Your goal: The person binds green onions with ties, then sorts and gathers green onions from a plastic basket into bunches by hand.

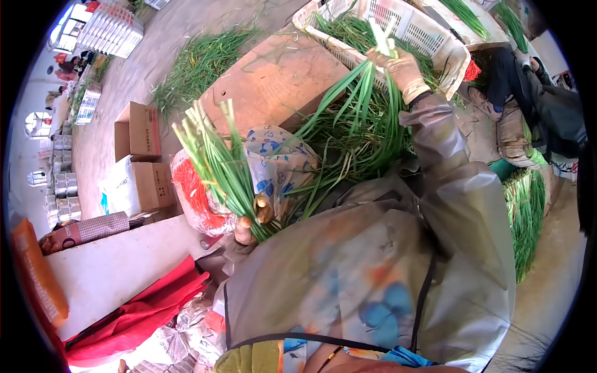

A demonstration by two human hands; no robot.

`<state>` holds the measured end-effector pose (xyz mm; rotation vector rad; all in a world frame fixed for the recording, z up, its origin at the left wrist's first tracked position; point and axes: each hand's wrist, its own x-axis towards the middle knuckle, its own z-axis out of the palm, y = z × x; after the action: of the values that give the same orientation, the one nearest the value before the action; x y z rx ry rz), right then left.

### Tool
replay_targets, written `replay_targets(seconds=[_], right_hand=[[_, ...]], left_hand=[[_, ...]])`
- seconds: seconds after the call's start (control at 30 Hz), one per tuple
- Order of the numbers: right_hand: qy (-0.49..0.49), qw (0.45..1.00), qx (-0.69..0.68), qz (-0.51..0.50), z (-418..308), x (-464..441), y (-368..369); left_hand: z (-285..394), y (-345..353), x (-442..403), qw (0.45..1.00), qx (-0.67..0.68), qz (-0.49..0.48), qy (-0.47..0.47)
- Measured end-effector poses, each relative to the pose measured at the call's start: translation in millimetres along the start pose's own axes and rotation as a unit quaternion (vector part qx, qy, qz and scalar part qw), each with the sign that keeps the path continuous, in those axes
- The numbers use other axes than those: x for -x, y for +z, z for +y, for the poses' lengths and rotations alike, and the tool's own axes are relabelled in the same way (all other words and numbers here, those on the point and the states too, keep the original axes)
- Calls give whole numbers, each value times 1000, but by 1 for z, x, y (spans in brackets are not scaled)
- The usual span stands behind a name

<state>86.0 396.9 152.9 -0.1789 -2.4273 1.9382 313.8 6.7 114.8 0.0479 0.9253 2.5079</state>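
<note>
My right hand [401, 67], in a pale glove, is closed around the white stalk ends of a small bunch of long green leaves [367, 93], which hang down towards my lap. My left hand [254, 224] grips a thicker green bundle [217, 165] near its lower end, with its pale cut ends pointing up and left. Loose green leaves [354, 137] lie heaped below my right hand. Behind that hand, a white plastic crate [460, 53] holds more greens. A blue-patterned clear bag [280, 155] is beside the left bundle.
A brown board [273, 78] lies ahead. At left are cardboard boxes [138, 133], a bag of red netting [193, 193], a white tabletop [99, 267] and red cloth [143, 311]. A person in dark clothes [547, 105] is at right, near stacked green bundles [525, 217].
</note>
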Motion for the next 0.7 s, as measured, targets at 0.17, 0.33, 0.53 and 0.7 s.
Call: replay_targets(seconds=[0.17,0.33,0.53,0.7], right_hand=[[-63,975,-26,-210,-41,35,46],[-57,932,-89,-347,-38,70,99],[-69,937,23,-341,-54,85,107],[-137,908,109,-382,-34,74,97]], left_hand=[[5,10,-42,984,-151,90,-2],[16,37,-104,972,-186,137,38],[13,51,-134,972,-198,114,61],[18,57,-130,975,-181,126,34]])
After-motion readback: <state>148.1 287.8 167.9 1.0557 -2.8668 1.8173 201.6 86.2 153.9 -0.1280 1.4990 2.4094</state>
